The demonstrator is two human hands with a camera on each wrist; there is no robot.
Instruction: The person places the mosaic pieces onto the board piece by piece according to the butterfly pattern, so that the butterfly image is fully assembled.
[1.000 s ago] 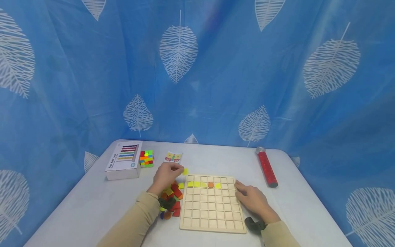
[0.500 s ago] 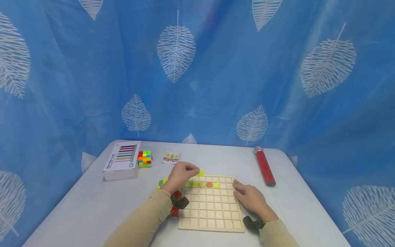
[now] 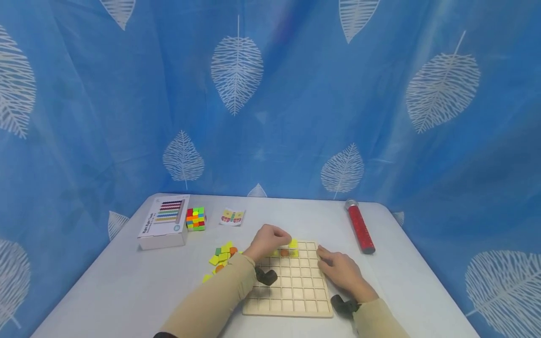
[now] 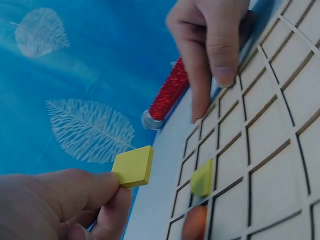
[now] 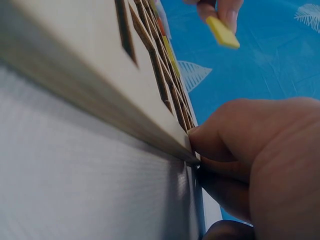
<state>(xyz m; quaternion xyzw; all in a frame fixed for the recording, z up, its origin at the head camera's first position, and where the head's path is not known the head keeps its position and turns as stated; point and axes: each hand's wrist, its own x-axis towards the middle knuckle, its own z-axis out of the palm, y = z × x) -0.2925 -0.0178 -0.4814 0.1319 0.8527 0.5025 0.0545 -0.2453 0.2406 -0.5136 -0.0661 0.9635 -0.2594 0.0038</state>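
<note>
Between thumb and fingers, my left hand (image 3: 270, 240) pinches a yellow square tile (image 4: 134, 166), held up near the far edge of the wooden grid board (image 3: 299, 307). My right hand (image 3: 341, 270) holds the board's right edge, thumb at the rim and fingers curled beside and below it. Set into the board's second row from the far side are an orange round piece (image 4: 194, 224) and a yellow piece (image 4: 202, 179) with a slanted side. My left hand and sleeve cover the left part of that row in the head view.
Loose colored pieces (image 3: 224, 257) lie left of the board, partly behind my left sleeve. Farther back stand a white box (image 3: 162, 238) and a puzzle cube (image 3: 196, 219), with a pattern card (image 3: 232, 217) beside them. A glittery red tube (image 3: 360, 227) lies at the right.
My left hand has carried the yellow tile rightward from beside the loose pieces, along the board's far edge. My right hand stays at the board's right edge.
</note>
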